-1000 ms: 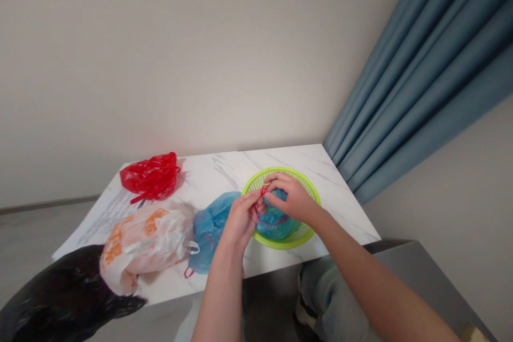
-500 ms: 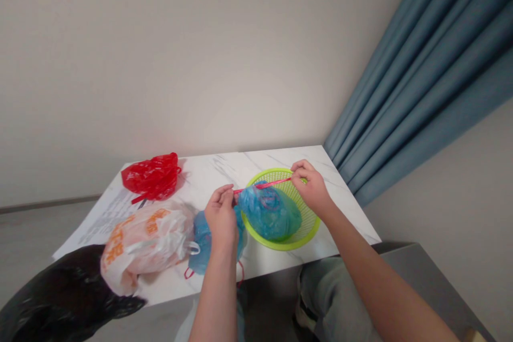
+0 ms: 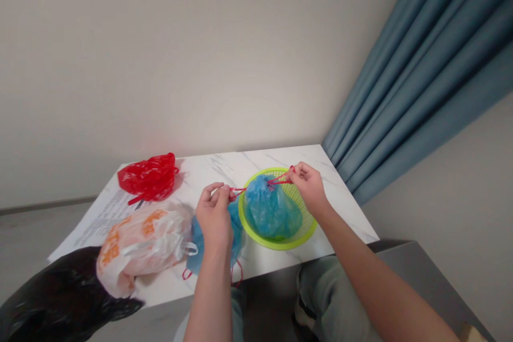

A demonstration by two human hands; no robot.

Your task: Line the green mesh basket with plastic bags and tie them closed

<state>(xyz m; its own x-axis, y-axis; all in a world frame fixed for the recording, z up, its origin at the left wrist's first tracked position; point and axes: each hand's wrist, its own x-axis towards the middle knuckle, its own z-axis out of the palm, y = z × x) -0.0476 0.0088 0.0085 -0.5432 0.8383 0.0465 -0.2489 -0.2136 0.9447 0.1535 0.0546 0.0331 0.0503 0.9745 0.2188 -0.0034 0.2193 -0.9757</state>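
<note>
Left of the green basket (image 3: 279, 246) lies a white bag (image 3: 146, 243); nearer it, the left hand (image 3: 214, 206), grip pinched on a red drawstring loop (image 3: 238, 191). Inside sits the blue bag (image 3: 272, 211). Over its right side, the right hand (image 3: 306, 181) pinches the opposite loop (image 3: 281, 178).

Black bag (image 3: 60, 294) partly beyond frame

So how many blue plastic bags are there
2: one blue bag in the green basket, another on the table beside it, partly hidden by the left arm. More could be hidden.
</note>
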